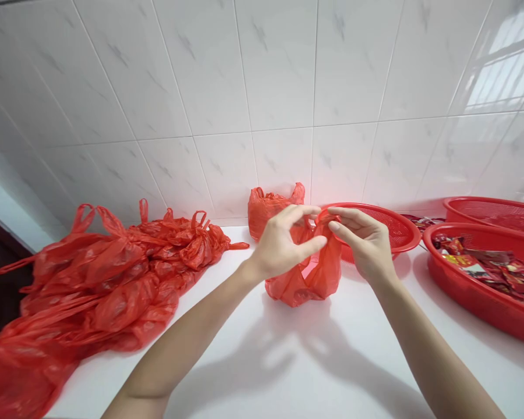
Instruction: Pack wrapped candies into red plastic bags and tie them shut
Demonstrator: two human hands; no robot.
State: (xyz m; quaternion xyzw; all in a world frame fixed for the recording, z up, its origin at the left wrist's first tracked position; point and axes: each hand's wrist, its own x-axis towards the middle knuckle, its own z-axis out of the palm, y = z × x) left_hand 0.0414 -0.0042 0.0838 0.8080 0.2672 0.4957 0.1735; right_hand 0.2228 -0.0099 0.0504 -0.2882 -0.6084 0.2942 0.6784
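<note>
A thin red plastic bag (305, 285) with loop handles rests on the white table in front of me. My right hand (367, 238) pinches the top of one handle between thumb and fingers and holds it up. My left hand (286, 241) is just left of that handle, its thumb and fingers apart, with the fingertips close to the handle's top. Whether they touch it I cannot tell. Inside the bag, the contents are mostly hidden. Right behind my left hand stands another red plastic bag (264, 209), against the wall.
Many tied red bags (131, 285) lie heaped on the left. Behind my right hand sits a red mesh basket (404, 235). At right, a red basket (475, 305) holds small wrapped packets (502, 273), with another red basket (498, 206) behind it. A tiled wall (279, 87) bounds the white table (332, 378).
</note>
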